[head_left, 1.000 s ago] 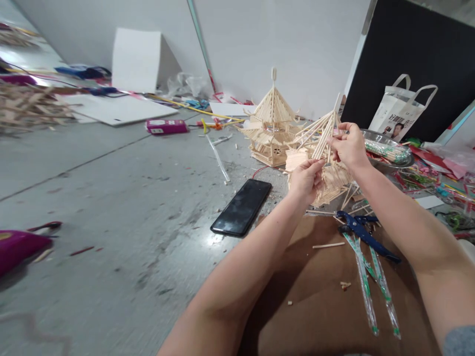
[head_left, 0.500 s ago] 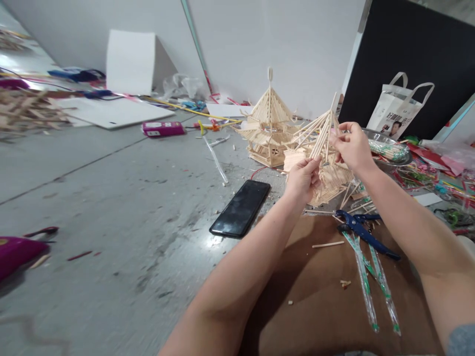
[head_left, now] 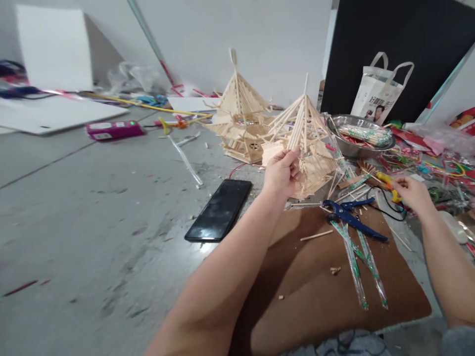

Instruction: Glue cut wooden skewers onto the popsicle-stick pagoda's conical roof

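Note:
My left hand (head_left: 281,172) grips a small wooden-stick pagoda roof (head_left: 309,143), holding it up by its left side over the floor. My right hand (head_left: 411,194) has gone out to the right and closes on a yellow-handled tool (head_left: 386,181) with a black cord, lying among the clutter. A finished stick pagoda (head_left: 239,118) stands just behind the held piece. Blue pliers (head_left: 351,216) lie on the brown cardboard mat (head_left: 319,282) between my two hands.
A black phone (head_left: 218,210) lies on the grey floor left of the mat. Wrapped chopsticks (head_left: 361,259) rest on the mat. A metal bowl (head_left: 358,136) of sticks and a white tote bag (head_left: 380,96) stand at the back right. A pink box (head_left: 113,130) lies far left.
My right hand has let go of the stick roof and moved right and down to the yellow-handled tool. The left hand still holds the roof. The view has turned to the right.

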`<state>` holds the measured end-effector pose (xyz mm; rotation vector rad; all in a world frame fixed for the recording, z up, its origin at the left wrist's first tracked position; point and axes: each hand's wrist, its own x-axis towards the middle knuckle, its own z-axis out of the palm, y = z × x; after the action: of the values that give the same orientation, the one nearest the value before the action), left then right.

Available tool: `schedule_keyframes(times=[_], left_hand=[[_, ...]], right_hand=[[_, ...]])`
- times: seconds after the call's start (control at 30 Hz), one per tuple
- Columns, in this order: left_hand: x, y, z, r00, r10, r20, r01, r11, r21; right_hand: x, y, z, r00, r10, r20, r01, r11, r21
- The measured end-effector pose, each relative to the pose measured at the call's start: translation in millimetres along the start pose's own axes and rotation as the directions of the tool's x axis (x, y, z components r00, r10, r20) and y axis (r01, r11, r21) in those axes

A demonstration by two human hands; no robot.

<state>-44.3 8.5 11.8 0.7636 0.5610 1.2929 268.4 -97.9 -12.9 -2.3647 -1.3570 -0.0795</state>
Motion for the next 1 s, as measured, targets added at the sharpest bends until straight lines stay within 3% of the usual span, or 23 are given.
schedule_keyframes(times=[0.2, 0.37, 0.47, 0.63, 0.83, 1.0], left_hand=[[1.0, 0.4, -0.6, 1.0, 0.006, -0.012, -0.006, 1.0, 0.019], [1.4, 0.7, -0.4, 1.0, 0.004, -0.024, -0.003, 0.999, 0.035], [1.0, 0.6, 0.3, 1.0, -0.003, -0.023, 0.004, 0.999, 0.033], [-0.7, -2.6, 0.2, 1.0, 0.0, -0.008, 0.0, 1.0, 0.021], [-4.0, -5.9, 2.1, 0.999, -0.002, 0.037, 0.002, 1.0, -0.019], [-6.4, -8.2, 2.4, 0.999, -0.006, 0.044, 0.008, 0.999, -0.043]], right_hand=[[-4.1, 28.8, 14.9, 0.98, 0.11, 0.166, -0.056, 0.952, -0.301], [14.0, 41.7, 25.5, 0.963, 0.256, 0.085, -0.211, 0.911, -0.354], [28.2, 51.9, 32.8, 0.935, 0.335, 0.119, -0.273, 0.892, -0.361], [44.5, 62.2, 38.5, 0.938, 0.26, 0.229, -0.181, 0.931, -0.318], [51.8, 62.0, 37.3, 0.953, 0.245, 0.181, -0.169, 0.919, -0.355], [56.9, 64.4, 46.7, 0.941, 0.263, 0.214, -0.185, 0.927, -0.327]])
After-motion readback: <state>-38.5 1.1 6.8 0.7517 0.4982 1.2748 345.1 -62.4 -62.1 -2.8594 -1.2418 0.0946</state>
